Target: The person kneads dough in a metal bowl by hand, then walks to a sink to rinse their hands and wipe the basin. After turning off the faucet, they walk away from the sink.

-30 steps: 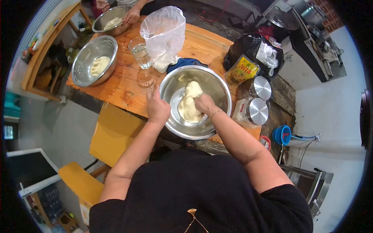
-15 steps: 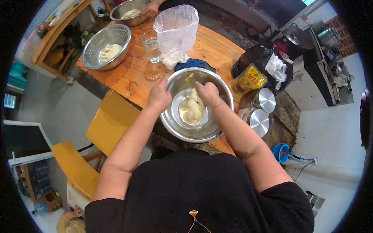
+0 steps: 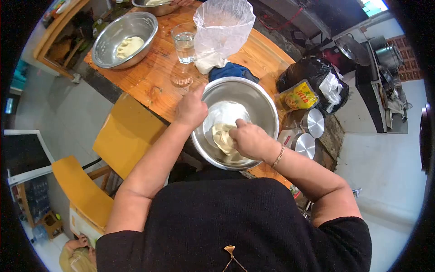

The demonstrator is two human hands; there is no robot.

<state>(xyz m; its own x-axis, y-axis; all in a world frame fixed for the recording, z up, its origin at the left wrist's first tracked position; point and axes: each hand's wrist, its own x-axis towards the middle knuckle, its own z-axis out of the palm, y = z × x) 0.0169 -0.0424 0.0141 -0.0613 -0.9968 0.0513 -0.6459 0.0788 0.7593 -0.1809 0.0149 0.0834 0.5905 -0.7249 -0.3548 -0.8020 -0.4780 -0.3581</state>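
Note:
Close in front of me, at the table's edge, is a large steel bowl (image 3: pixel 265 106) with a pale lump of dough (image 3: pixel 223 137) in its lower part. My left hand (image 3: pixel 192 109) is closed on the bowl's left rim. Inside the bowl, my right hand (image 3: pixel 250 139) is curled at the dough's right side, its fingers partly hidden beneath the knuckles. Just beyond the bowl lie a dark blue cloth (image 3: pixel 233 71) and an upright clear plastic bag (image 3: pixel 224 27) with white powder at its bottom. A glass of water (image 3: pixel 185 47) stands left of the bag.
Another steel bowl with dough (image 3: pixel 102 47) sits at the far left; a person's hand (image 3: pixel 181 2) touches a third behind it. To the right are a yellow pouch (image 3: pixel 298 96), a black bag (image 3: pixel 299 72) and lidded containers (image 3: pixel 313 122). A yellow chair (image 3: pixel 129 129) stands left.
My right hand has moved from the dough's upper end down toward the near side of the bowl. The dough is now more bunched and lower. My left hand stays on the rim.

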